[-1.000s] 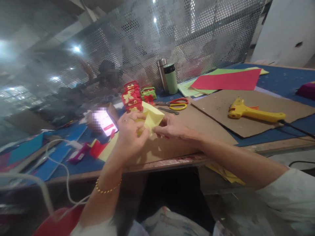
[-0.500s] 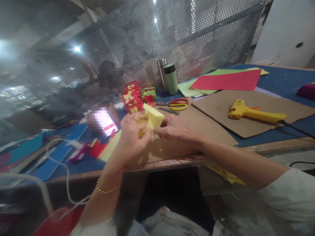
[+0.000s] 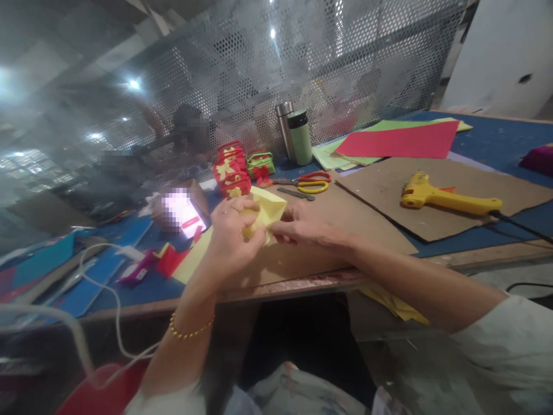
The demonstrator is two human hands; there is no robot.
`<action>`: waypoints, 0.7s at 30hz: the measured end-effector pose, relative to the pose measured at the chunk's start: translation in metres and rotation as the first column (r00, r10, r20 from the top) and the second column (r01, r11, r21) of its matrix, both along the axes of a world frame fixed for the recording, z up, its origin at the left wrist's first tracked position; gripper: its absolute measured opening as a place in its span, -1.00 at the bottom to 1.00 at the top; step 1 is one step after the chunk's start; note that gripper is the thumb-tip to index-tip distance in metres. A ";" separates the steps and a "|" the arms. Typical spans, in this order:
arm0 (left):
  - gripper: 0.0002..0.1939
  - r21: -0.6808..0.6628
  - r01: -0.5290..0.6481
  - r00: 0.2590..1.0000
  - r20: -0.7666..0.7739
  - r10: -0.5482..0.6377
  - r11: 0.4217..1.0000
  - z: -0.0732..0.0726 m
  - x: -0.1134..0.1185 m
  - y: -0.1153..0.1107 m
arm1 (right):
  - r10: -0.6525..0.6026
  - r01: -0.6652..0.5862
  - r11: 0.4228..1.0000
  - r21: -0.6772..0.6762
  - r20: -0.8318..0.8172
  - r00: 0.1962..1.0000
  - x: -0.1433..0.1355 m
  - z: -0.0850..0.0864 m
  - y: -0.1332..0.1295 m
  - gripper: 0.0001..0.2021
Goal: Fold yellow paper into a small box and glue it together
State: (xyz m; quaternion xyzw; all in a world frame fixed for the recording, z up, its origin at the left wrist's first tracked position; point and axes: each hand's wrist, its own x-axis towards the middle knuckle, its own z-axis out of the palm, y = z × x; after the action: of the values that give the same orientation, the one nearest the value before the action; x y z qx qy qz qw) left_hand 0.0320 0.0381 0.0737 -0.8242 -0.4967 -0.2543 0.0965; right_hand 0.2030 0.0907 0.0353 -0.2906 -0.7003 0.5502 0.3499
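A folded piece of yellow paper (image 3: 271, 208) is held between my two hands above the brown cardboard (image 3: 345, 245). My left hand (image 3: 237, 230) grips its left side, thumb and fingers closed on it. On the lower right edge, my right hand (image 3: 302, 226) pinches the paper between thumb and fingers. Its fingertips partly hide that edge. Just beyond lie scissors (image 3: 314, 183) with red and yellow handles and a dark flat blade-like tool (image 3: 296, 194). Behind my left hand stand small red paper baskets (image 3: 232, 173) with yellow bows and a green one (image 3: 261, 164).
A yellow glue gun (image 3: 449, 200) lies on another cardboard sheet (image 3: 380, 187) at right, its cord running off the edge. Two bottles (image 3: 300, 138) stand at the back near red paper (image 3: 401, 141). To the left are a lit phone (image 3: 184, 213) and a white cable (image 3: 108, 282).
The yellow paper's raised flap has tipped lower and flatter between my hands. My right fingers have shifted slightly along its edge; my left hand stays almost where it was.
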 end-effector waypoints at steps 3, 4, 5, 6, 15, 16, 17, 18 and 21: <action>-0.78 -0.007 0.004 1.000 -0.008 -0.004 1.000 0.000 -0.001 0.000 | -0.005 0.005 1.000 -0.004 0.019 1.000 0.001 0.003 -0.003 -0.74; -0.77 -0.008 0.005 1.000 -0.011 -0.005 1.000 0.000 -0.001 0.000 | -0.007 0.007 1.000 -0.003 0.030 1.000 0.001 0.003 -0.003 -0.73; -0.75 -0.008 0.007 1.000 -0.015 -0.007 1.000 0.000 -0.001 0.000 | -0.009 0.009 1.000 -0.001 0.042 0.999 0.002 0.003 -0.004 -0.72; -0.74 -0.008 0.009 1.000 -0.018 -0.009 1.000 -0.001 -0.002 0.000 | -0.013 0.013 1.000 0.001 0.053 0.999 0.002 0.003 -0.004 -0.71; -0.73 -0.049 0.011 1.000 -0.027 -0.013 0.999 -0.002 -0.001 0.000 | 0.034 -0.037 0.998 0.045 0.064 0.997 0.001 -0.003 0.000 -0.71; -0.74 -0.055 0.013 1.000 -0.027 -0.014 0.998 -0.002 -0.001 0.000 | 0.048 -0.052 0.996 0.066 0.063 0.997 0.001 -0.004 0.001 -0.71; -0.74 -0.057 0.014 1.000 -0.024 -0.015 0.998 -0.002 -0.002 0.000 | 0.057 -0.062 0.994 0.090 0.064 0.996 0.002 -0.005 0.001 -0.72; -0.75 -0.055 0.013 1.000 -0.019 -0.014 0.998 -0.003 -0.002 0.000 | 0.063 -0.071 0.991 0.114 0.070 0.996 0.003 -0.005 0.002 -0.73; -0.74 -0.059 0.014 1.000 -0.006 -0.015 0.998 -0.004 -0.003 -0.001 | 0.087 -0.102 0.981 0.167 0.098 0.991 0.005 -0.005 0.003 -0.74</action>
State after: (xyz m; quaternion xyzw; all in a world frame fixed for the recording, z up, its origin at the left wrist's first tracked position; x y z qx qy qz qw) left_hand 0.0290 0.0375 0.0696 -0.8312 -0.4976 -0.2375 0.0722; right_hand 0.2084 0.0932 0.0301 -0.2503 -0.7731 0.4903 0.3153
